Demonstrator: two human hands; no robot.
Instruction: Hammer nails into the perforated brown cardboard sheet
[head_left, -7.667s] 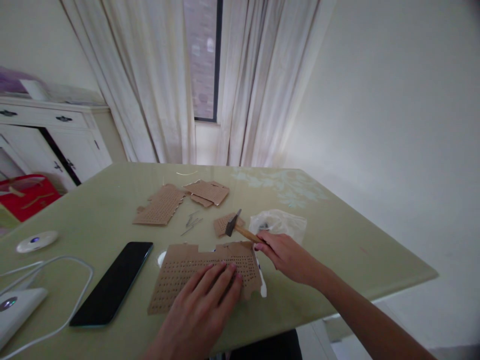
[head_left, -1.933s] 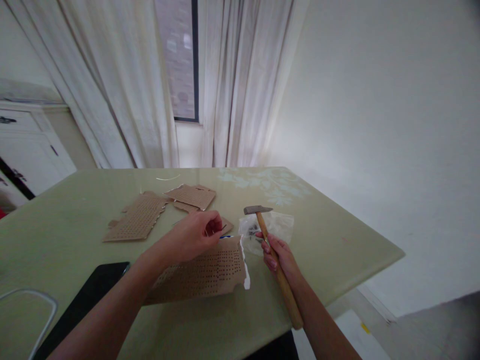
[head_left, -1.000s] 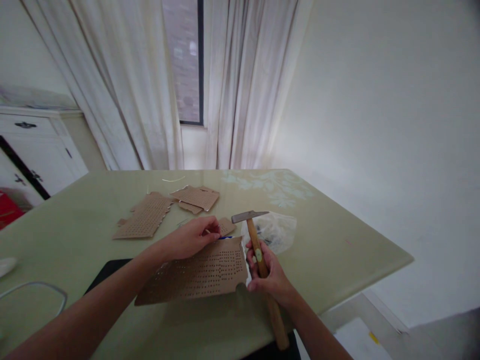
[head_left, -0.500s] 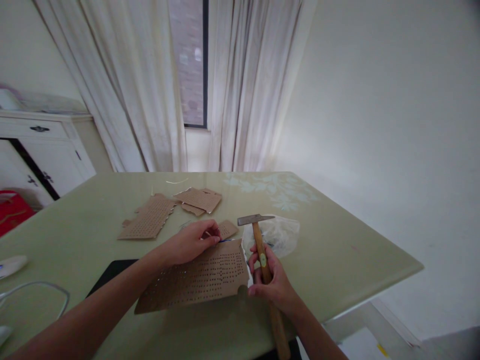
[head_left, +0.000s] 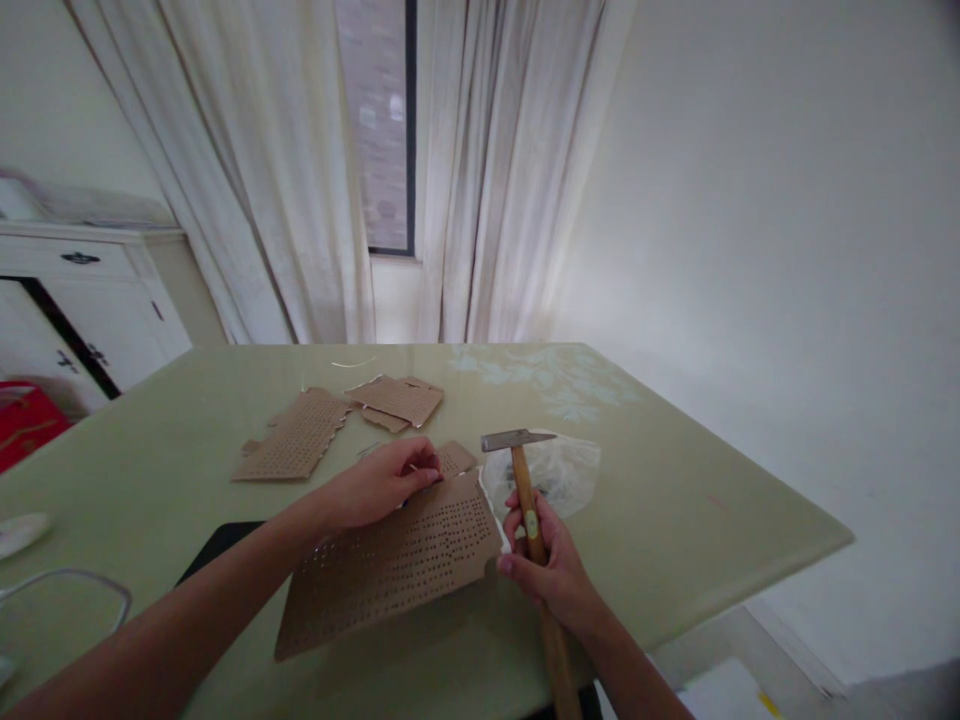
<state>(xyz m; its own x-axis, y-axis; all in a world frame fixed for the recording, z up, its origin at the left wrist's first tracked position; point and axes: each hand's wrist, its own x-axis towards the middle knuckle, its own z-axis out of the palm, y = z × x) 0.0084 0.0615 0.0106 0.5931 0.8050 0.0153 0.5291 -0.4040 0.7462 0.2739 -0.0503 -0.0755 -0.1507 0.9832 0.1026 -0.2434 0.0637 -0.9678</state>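
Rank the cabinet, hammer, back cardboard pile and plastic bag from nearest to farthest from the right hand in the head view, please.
1. Hammer, held in the right hand.
2. Plastic bag, just beyond that hand.
3. Cardboard pile, farther back and left.
4. Cabinet, far left, beyond the table.

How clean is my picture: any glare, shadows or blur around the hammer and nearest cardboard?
Head view: dim, diffuse light, no harsh glare on the hammer; head view: soft shadow on the table under the nearest cardboard; head view: slight softness overall, so the plastic bag's contents are hard to make out.
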